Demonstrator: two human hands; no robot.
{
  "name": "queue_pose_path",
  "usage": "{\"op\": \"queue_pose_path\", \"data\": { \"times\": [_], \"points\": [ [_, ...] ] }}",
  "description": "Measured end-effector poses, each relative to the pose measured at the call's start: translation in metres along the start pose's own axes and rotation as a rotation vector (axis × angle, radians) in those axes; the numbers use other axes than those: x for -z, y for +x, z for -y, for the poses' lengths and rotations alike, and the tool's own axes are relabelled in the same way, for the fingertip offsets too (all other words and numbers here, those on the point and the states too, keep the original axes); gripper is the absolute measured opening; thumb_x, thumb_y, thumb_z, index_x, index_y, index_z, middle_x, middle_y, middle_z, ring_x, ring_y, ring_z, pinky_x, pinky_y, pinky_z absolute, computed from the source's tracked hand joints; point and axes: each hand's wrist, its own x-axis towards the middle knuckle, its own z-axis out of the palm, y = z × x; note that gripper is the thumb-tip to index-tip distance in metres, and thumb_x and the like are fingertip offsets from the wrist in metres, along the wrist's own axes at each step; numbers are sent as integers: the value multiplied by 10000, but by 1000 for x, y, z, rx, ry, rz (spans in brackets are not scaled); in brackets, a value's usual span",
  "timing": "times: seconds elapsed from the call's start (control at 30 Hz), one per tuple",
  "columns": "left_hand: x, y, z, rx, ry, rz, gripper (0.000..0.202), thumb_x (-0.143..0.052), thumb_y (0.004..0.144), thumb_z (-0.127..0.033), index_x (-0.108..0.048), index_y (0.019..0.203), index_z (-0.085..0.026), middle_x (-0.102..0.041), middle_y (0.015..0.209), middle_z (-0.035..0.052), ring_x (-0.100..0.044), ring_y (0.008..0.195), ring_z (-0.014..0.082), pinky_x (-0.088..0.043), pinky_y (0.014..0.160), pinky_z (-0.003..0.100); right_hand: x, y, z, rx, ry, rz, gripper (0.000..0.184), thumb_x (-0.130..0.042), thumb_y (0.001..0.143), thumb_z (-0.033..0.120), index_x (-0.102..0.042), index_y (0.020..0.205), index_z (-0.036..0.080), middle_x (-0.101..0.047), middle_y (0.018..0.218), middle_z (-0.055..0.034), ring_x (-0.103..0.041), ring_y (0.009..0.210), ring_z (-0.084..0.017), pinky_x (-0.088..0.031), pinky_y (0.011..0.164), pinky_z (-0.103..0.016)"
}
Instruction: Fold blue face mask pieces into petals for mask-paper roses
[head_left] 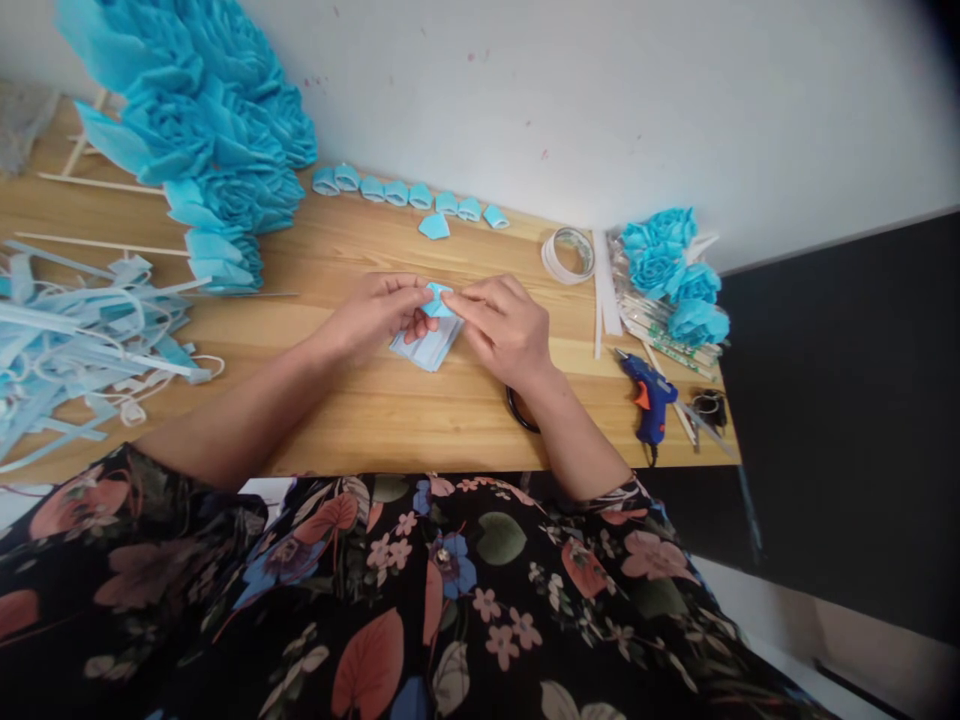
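Note:
Between my two hands is a small light-blue petal piece (438, 300), its surface bent and folded. My left hand (394, 308) pinches its left side between thumb and fingers. From the right, my right hand (504, 318) grips the other edge with thumb and forefinger. Right below the fingers a stack of pale blue cut pieces (429, 350) lies on the wooden table (480, 420). Beyond the hands stands a row of curled blue petals (396, 193), with one loose blue petal (434, 226) in front of it.
Large blue fabric flowers (217, 130) rise at the back left, above a heap of pale strips (82, 340). To the right are a tape roll (568, 256), smaller blue flowers (675, 270) on sticks, and a blue glue gun (651, 400). Scissors handle (520, 412) shows under my right wrist.

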Motion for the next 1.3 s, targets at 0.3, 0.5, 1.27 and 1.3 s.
{"op": "queue_pose_path", "data": {
  "times": [0.3,0.5,1.27,1.3],
  "points": [
    [1,-4,-4,-90,356,-13,263,-673,903,-293,-632,688,-148,-620,589,0,-508,488,69,-398,501,192,7,1,8,-315,333,13,374,-435,1057,319,-615,1383,279,-723,1203,-67,-670,1091,-200,-566,948,-405],
    [-1,-8,-5,-173,426,-8,321,-692,894,-399,-626,702,-151,-597,603,-6,-508,537,80,-384,539,205,3,2,15,-424,526,87,403,-604,980,361,-611,1359,224,-713,957,-12,-655,865,-142,-568,879,-345],
    [2,-3,4,-269,410,-21,193,-682,814,-343,-620,763,-167,-587,665,-18,-482,582,90,-384,559,222,4,2,12,-573,675,51,465,-512,1010,523,-604,1361,233,-700,995,-35,-679,933,-187,-587,894,-394],
    [2,-3,4,-265,419,-12,203,-689,808,-352,-622,762,-166,-592,668,-16,-482,585,90,-386,562,220,4,2,12,-573,673,54,465,-508,1013,525,-604,1363,234,-702,999,-35,-679,934,-187,-588,889,-392]
  ]
}}
